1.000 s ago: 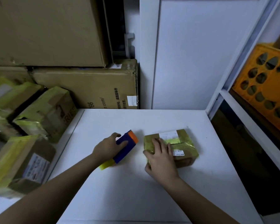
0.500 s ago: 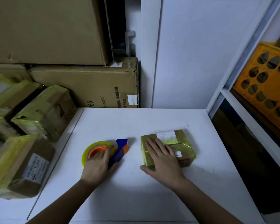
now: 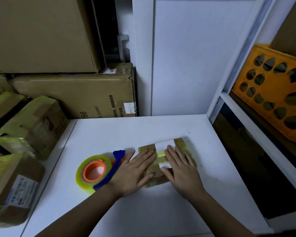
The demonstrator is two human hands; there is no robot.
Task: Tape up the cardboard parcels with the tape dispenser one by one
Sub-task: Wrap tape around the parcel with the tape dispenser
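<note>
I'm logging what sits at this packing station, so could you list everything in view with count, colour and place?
small parcel: 1, brown with yellow-green tape and a white label, on the white table, under both hands
tape dispenser: 1, blue frame, orange core, yellowish roll, lying on the table left of the parcel
white table: 1, centre
taped parcels: at least 4, brown with yellow-green tape, piled at the left edge
large cardboard boxes: 2 plainly seen, brown, stacked behind the pile
orange crate: 1, on the white shelf at right
white shelf: 1, right side
left hand: flat on the parcel's left part
right hand: flat on the parcel's right part
</note>
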